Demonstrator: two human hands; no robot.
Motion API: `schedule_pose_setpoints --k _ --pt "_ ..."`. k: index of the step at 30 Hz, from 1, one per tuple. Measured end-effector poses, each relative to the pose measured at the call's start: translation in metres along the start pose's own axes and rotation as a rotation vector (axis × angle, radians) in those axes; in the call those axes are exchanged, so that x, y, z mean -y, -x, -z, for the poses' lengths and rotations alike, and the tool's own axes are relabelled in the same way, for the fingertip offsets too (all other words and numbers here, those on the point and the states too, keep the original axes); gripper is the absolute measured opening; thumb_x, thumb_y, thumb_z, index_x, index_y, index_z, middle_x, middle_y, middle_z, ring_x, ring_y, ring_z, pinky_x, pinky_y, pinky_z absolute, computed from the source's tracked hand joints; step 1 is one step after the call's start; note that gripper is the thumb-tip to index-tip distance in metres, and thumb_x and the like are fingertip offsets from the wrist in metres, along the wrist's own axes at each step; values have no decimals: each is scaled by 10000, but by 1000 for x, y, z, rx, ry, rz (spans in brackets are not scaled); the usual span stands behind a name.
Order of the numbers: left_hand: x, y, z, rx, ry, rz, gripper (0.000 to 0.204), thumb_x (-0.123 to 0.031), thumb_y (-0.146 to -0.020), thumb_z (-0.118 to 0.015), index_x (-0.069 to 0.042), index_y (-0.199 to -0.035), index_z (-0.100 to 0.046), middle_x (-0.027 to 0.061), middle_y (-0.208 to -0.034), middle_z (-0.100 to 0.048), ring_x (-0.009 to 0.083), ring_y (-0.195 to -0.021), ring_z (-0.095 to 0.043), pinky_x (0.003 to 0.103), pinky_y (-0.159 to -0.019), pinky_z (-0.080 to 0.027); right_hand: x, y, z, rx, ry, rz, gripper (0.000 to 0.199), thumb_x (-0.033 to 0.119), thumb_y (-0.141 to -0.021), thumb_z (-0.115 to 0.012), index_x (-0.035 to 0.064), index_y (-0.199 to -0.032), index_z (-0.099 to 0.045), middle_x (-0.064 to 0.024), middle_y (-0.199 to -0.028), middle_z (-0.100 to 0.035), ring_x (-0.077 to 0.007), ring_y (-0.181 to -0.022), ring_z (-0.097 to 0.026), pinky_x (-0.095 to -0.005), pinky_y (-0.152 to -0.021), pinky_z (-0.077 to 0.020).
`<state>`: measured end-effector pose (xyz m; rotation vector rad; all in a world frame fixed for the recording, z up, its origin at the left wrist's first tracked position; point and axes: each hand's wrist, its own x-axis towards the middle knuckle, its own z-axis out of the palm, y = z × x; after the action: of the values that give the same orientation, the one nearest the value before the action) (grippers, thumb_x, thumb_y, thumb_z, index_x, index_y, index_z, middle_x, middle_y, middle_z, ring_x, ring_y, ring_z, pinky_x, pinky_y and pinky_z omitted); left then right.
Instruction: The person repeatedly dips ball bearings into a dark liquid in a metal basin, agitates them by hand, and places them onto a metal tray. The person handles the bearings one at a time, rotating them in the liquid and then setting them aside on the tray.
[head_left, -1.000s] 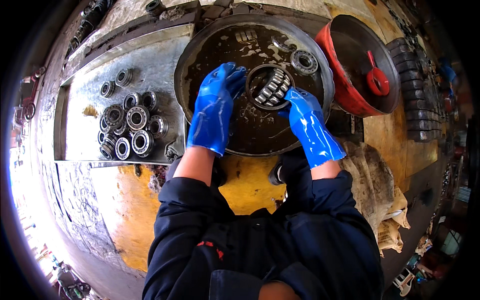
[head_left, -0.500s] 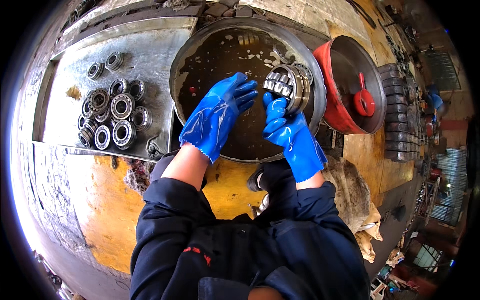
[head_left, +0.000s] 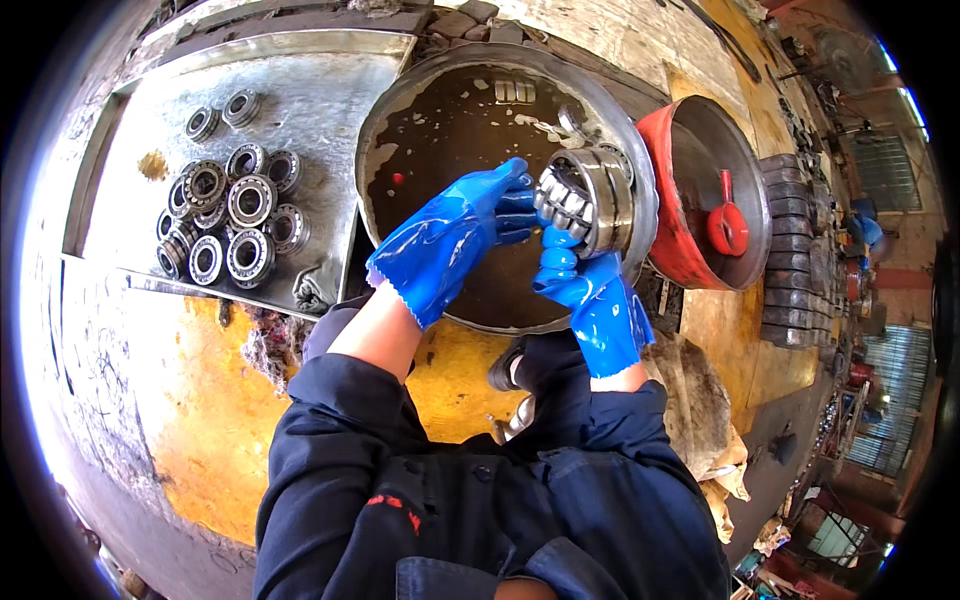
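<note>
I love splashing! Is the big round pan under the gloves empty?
No, the pan holds brown liquid: its surface shows pale patches and reflections. I can't tell how deep.

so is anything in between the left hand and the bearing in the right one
Nothing visible. The left hand is open just left of the bearing; whether they touch is unclear. The right hand holds it from below, leaving most of its left side uncovered.
</note>
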<state>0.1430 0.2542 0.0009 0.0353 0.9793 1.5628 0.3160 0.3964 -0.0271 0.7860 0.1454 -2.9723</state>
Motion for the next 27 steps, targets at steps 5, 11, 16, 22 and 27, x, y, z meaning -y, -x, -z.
schedule_pose_setpoints --k 5,11,16,22,27 --pt "-19 17 -29 -139 91 167 661 -596 -978 -554 -48 -1347 -566 180 -1203 -677 307 -1043 -678 520 -957 -539 -8 -1 -33 -569 404 351 388 521 -968 -426 185 -894 -606 -31 -731 -582 -241 -551 -530 -371 -419 -348" --pt "-21 28 -44 -222 -50 99 651 -680 -979 -440 -152 -1289 -660 112 -1241 -690 289 -1047 -671 505 -861 -541 -4 4 -19 -413 929 497 327 342 -1010 -525 65 -1108 -670 -68 -859 -706 -206 -640 -671 -340 -474 -501" --pt "-2 -1 -6 -127 -10 11 520 -567 -990 -483 -152 -1241 -673 100 -1191 -711 261 -1043 -672 462 -900 -530 -5 22 -52 -391 998 433 462 450 -989 -579 51 -1203 -672 -90 -920 -743 -204 -750 -711 -328 -633 -551" --pt "17 -11 7 -82 -852 -534 328 -146 -926 -693 -75 -1231 -597 114 -1161 -700 253 -1000 -699 373 -871 -563 -8 28 -55 -496 1054 570 541 534 -976 -587 25 -1115 -710 -123 -882 -744 -232 -748 -699 -359 -668 -533" --pt "17 1 8 -277 -1238 -582 499 -82 -769 -848 -34 -1210 -619 113 -1116 -717 182 -1034 -685 333 -909 -545 -14 29 -61 -568 1300 681 564 556 -977 -573 20 -1083 -711 -120 -870 -736 -229 -737 -682 -361 -665 -521"
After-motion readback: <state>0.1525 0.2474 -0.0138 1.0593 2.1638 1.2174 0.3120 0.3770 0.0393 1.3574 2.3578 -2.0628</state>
